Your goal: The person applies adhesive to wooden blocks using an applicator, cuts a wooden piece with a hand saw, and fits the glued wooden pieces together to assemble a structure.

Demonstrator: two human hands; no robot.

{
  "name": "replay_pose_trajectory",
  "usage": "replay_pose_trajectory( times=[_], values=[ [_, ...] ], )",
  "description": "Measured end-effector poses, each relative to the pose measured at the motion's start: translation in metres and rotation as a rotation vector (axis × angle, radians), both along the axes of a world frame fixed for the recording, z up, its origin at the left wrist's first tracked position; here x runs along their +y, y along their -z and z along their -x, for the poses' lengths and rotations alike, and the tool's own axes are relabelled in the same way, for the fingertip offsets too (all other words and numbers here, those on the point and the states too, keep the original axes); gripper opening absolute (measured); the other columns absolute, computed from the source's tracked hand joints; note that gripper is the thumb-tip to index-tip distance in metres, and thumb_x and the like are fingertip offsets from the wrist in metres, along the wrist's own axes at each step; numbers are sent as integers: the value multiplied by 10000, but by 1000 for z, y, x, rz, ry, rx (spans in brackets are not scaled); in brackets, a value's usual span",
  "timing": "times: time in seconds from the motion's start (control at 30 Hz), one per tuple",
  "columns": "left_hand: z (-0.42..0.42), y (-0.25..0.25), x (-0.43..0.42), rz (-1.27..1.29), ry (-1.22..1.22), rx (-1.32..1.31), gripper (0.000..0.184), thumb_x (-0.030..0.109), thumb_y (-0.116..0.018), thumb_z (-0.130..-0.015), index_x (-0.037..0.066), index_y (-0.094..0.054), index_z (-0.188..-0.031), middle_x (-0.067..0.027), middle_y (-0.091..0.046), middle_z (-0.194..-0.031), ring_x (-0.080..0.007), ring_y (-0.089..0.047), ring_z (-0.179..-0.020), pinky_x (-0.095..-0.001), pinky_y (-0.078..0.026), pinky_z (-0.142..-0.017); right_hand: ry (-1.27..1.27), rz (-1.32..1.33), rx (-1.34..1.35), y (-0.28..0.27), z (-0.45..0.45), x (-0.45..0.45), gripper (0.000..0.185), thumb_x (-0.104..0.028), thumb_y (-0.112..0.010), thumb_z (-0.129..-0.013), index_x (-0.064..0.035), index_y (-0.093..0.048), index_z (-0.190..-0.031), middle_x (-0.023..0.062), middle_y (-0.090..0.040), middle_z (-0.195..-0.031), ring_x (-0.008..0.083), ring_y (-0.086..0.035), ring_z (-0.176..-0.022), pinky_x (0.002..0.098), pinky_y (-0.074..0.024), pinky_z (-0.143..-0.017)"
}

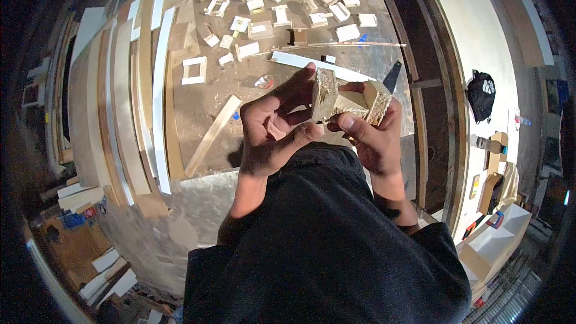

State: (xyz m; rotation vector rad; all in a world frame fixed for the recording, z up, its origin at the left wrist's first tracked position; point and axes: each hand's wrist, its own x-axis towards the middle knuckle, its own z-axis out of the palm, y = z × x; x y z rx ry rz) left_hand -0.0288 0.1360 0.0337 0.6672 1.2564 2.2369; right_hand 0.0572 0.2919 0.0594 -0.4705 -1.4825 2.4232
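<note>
Close in front of my chest, a small box-like piece of raw-edged board (354, 103) is held up between both hands. My left hand (273, 126) grips its left panel, with the fingers behind it and the thumb at its lower edge. The right side and bottom edge are in the grip of my right hand (375, 135), its thumb pressed near the joint. A tiny dark thing (321, 122) shows between the two thumbs, too small to make out. Behind the piece lies a long white strip (300, 61), and a dark saw-like blade (393, 76) is to its right.
Many small wooden box frames (280, 15) lie over the far part of the work surface. Long boards (141, 96) are stacked at the left. A loose wooden strip (214, 135) lies left of my hands. On the right, a pale board (462, 36) bears a black cap (482, 96).
</note>
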Motion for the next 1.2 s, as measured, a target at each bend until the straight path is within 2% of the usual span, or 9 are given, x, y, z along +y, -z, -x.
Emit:
replay_pose_trajectory(
  times=[0.07, 0.13, 0.17, 0.23, 0.47, 1.2],
  values=[
    [-4, 2, 1, -60, -60, 6, 651, 58, -785, -849, -106, -469, -1395, -195, -590, -1350, -224, -612, -1195, -355, -502, -1027, -15, 24, -12, 1, -2, -1, 413, -6, -830, -754, 67, -655, -1121, 117, -730, -988, 149, -696, -845, 283, -571, -765],
    [-6, 3, -1, -21, -91, 17, 626, 60, -781, -854, -107, -485, -1380, -190, -610, -1318, -219, -620, -1179, -349, -508, -1016, -21, 29, -34, 3, -3, -2, 463, 0, -768, -789, 83, -574, -1201, 181, -687, -1067, 245, -715, -895, 373, -627, -762],
    [-7, 4, -1, 18, -119, 26, 601, 61, -777, -859, -109, -501, -1365, -184, -630, -1287, -214, -628, -1163, -342, -514, -1004, -25, 28, -33, 3, -3, -3, 463, 0, -768, -789, 83, -574, -1201, 181, -687, -1067, 245, -715, -895, 373, -627, -762],
    [-8, 3, -2, 27, -135, 41, 565, 59, -769, -865, -110, -522, -1345, -179, -645, -1255, -207, -633, -1145, -336, -520, -991, 12, 104, -50, 1, -3, -7, 420, -3, -832, -759, 68, -647, -1129, 121, -728, -988, 164, -705, -844, 308, -599, -764],
    [-12, -2, -2, 68, -172, 51, 450, 52, -747, -878, -116, -593, -1265, -167, -669, -1200, -182, -649, -1084, -311, -536, -931, -26, 8, -43, 3, -1, -2, 421, -1, -842, -752, 70, -654, -1122, 117, -731, -966, 147, -701, -839, 289, -583, -764],
    [-13, 1, 0, 26, -229, 85, 437, 99, -753, -881, -87, -618, -1253, -131, -692, -1143, -165, -662, -1044, -300, -519, -930, -17, 3, -40, -4, -2, -9, 397, 16, -840, -736, 68, -668, -1090, 121, -737, -984, 143, -698, -868, 285, -567, -800]
  ],
)
